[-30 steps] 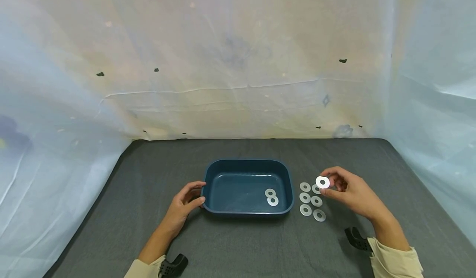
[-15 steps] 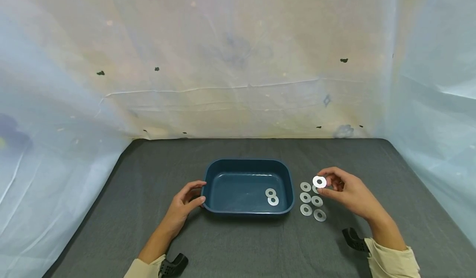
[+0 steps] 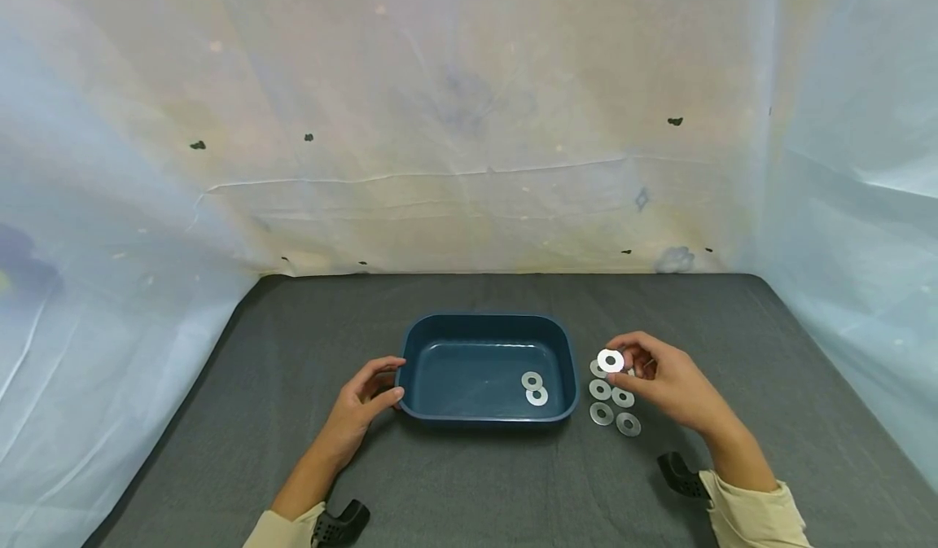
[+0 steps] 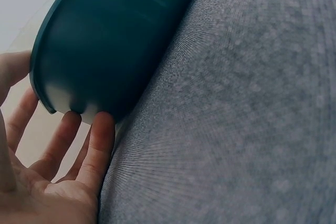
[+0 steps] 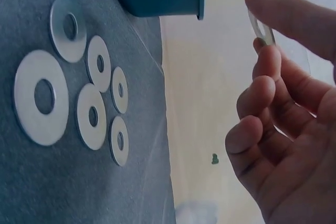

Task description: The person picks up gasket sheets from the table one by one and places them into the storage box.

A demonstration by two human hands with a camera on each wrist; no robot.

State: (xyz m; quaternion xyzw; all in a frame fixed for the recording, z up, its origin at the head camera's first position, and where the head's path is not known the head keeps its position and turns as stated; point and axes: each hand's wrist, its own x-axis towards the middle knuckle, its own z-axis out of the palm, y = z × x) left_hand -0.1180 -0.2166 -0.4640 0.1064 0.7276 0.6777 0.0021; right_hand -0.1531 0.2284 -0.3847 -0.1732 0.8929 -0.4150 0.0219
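No legible text, label, brand, number or sign appears in any view: the tray (image 3: 487, 332), the washers (image 3: 601, 389) and the counter (image 3: 469, 483) are unmarked.

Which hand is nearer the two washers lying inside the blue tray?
Right. The right hand hovers just past the blue tray's right wall near the washers; the left hand touches the far left end.

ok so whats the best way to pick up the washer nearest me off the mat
Probably by its outer rim, from above. The nearest washer lies flat on the grey mat with no raised part, so tip one edge up with a fingertip, then pinch rim to rim, much as the right hand pinches the lifted washer. Its near and right sides have no neighbours.
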